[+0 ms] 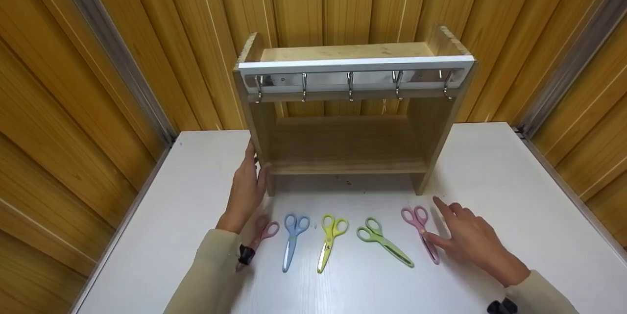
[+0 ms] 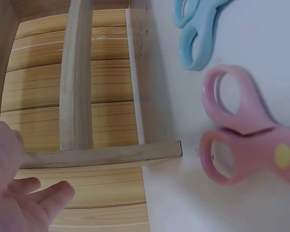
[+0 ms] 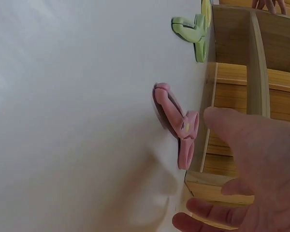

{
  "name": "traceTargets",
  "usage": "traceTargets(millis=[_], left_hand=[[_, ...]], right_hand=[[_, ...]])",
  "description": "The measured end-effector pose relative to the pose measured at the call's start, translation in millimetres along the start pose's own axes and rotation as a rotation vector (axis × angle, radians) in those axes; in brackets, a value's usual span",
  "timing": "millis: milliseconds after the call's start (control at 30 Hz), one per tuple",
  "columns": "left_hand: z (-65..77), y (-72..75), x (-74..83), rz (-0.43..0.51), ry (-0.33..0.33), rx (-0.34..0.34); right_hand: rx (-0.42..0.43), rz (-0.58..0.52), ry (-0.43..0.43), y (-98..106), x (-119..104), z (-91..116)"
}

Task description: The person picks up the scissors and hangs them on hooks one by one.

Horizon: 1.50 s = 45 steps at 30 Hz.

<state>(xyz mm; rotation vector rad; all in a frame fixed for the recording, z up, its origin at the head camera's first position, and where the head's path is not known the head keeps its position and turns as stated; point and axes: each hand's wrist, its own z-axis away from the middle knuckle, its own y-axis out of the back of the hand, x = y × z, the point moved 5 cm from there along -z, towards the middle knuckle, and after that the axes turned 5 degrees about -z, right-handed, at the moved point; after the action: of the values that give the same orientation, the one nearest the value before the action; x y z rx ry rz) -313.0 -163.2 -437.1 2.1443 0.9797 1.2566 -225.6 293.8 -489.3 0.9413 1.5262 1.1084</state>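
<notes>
A small wooden shelf point(image 1: 343, 171) with a white hook rail point(image 1: 323, 65) stands on the white table. At its left side panel point(image 2: 101, 155) is my left hand point(image 1: 247, 191), thumb by the front edge and fingers along the outside; whether it bears on the wood cannot be told. My right hand point(image 1: 472, 233) hovers with fingers spread, its thumb near pink scissors point(image 3: 176, 118). Blue scissors point(image 1: 290, 245), yellow scissors point(image 1: 326, 245) and green scissors point(image 1: 387, 243) lie in a row between the hands. Other pink scissors point(image 2: 246, 121) lie partly behind my left wrist.
Several metal hooks point(image 1: 350, 86) hang along the rail with nothing on them. Wood-patterned walls point(image 1: 323, 0) surround the table point(image 1: 205, 157) at the back and sides. A grey metal strip point(image 1: 122, 49) runs down the left corner.
</notes>
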Motion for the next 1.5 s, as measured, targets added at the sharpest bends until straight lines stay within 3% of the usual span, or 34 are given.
traceTargets(millis=[200,433,700,1500], left_hand=[[-0.9,-2.0,0.6,0.091,0.009,0.018],[-3.5,-1.5,-1.6,0.129,0.026,0.042],[-5.0,-2.5,-5.5,0.197,0.082,0.047],[-5.2,-2.8,-4.8,0.25,0.068,0.052]], right_hand=[[-0.033,-0.012,-0.003,-4,-5,3],[-0.038,-0.059,-0.003,-4,-9,3],[-0.09,-0.127,-0.041,-7,-10,4],[-0.119,-0.215,-0.101,-7,-5,1]])
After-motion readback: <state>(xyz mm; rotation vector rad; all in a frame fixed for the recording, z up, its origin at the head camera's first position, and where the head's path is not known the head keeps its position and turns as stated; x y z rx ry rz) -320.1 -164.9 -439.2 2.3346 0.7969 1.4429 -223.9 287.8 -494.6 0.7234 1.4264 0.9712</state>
